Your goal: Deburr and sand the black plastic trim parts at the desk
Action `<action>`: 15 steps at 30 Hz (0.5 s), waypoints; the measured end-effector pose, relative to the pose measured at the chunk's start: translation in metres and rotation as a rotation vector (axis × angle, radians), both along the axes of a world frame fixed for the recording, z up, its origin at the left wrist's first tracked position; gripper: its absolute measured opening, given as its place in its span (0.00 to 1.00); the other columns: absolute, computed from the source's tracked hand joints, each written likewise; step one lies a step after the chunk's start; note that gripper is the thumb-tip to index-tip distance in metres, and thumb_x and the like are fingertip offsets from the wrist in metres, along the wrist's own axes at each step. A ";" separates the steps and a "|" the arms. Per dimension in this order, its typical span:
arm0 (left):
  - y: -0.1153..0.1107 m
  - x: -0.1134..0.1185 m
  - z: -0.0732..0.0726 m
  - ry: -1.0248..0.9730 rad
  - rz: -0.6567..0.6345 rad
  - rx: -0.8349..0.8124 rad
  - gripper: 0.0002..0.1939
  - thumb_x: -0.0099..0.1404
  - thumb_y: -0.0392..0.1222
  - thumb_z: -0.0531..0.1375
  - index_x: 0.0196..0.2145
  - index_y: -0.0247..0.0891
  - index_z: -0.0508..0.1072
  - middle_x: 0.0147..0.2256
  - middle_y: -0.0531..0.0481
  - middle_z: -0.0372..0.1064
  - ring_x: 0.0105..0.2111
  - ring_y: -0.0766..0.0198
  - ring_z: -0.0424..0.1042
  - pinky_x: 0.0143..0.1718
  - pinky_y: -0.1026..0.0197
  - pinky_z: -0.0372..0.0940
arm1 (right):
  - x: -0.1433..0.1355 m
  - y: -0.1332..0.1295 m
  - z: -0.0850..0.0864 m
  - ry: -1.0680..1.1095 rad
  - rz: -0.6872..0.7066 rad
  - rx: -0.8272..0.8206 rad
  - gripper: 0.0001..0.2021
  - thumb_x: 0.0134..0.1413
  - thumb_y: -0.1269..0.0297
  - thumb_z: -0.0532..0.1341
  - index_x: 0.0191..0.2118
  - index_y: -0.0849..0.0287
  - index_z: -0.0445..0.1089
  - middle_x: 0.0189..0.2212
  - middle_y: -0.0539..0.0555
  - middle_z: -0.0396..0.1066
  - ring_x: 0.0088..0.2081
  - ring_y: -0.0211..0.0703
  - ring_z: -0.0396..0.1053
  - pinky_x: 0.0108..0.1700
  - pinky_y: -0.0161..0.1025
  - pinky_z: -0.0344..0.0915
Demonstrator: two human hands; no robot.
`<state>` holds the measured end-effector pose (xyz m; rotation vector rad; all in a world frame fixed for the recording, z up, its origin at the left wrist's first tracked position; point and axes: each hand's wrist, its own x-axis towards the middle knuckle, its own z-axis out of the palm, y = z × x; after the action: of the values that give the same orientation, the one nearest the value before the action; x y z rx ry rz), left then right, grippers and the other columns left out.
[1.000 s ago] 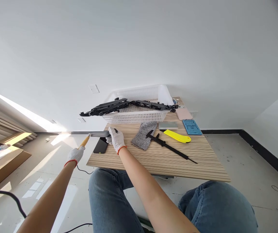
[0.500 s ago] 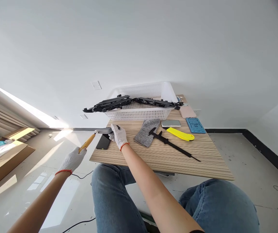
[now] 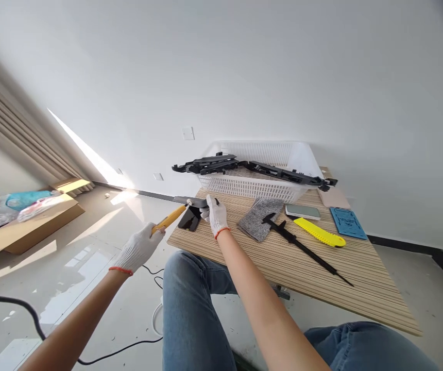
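Observation:
My left hand (image 3: 138, 251), in a white knit glove, is closed around a slim yellow-handled tool (image 3: 170, 218). The tool's pale tip meets a long dark grey plastic part (image 3: 197, 202), or lies just in front of it. Gripping that part at its right end is my gloved right hand (image 3: 216, 216), thumb on top. Beneath the part, a black phone (image 3: 189, 220) lies on the table's left corner. To the right of my right hand are a grey folded cloth (image 3: 258, 219) and a black caliper (image 3: 296, 242) partly resting on it.
A white plastic basket (image 3: 250, 188) stands at the back, with long black plastic parts (image 3: 275, 171) across it. On the wooden table (image 3: 322, 281) lie a yellow cutter (image 3: 319, 232), a grey-green block (image 3: 302, 212) and a blue plate (image 3: 348, 222). A black cable (image 3: 124, 350) runs over the floor.
The view has swung left, so the table and basket appear farther right. Both hands keep their holds, and the tool tip now appears nearer the middle of the grey part.

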<state>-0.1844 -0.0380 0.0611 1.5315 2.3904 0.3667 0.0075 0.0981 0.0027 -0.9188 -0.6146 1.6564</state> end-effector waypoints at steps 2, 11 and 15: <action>-0.003 0.003 0.002 -0.007 -0.017 0.009 0.23 0.71 0.61 0.50 0.44 0.44 0.76 0.25 0.52 0.69 0.25 0.58 0.69 0.29 0.57 0.59 | 0.000 0.001 -0.003 -0.003 -0.002 0.013 0.19 0.61 0.50 0.67 0.26 0.58 0.68 0.15 0.49 0.69 0.13 0.30 0.56 0.15 0.29 0.48; -0.017 0.022 0.014 -0.075 -0.112 0.045 0.20 0.72 0.59 0.50 0.40 0.44 0.73 0.25 0.51 0.69 0.24 0.58 0.67 0.28 0.56 0.57 | 0.000 0.002 -0.008 0.018 0.036 0.095 0.20 0.58 0.46 0.67 0.27 0.57 0.70 0.19 0.49 0.69 0.14 0.30 0.54 0.15 0.31 0.47; -0.018 0.029 0.016 -0.098 -0.138 0.034 0.19 0.72 0.60 0.50 0.40 0.44 0.71 0.25 0.50 0.69 0.24 0.57 0.69 0.28 0.56 0.59 | 0.000 0.000 -0.005 0.029 0.052 0.122 0.21 0.56 0.46 0.69 0.25 0.56 0.66 0.18 0.47 0.66 0.15 0.29 0.51 0.15 0.29 0.44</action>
<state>-0.1556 -0.0564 0.0770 1.6428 2.2016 0.4434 0.0079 0.0980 -0.0025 -0.7953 -0.7173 1.6561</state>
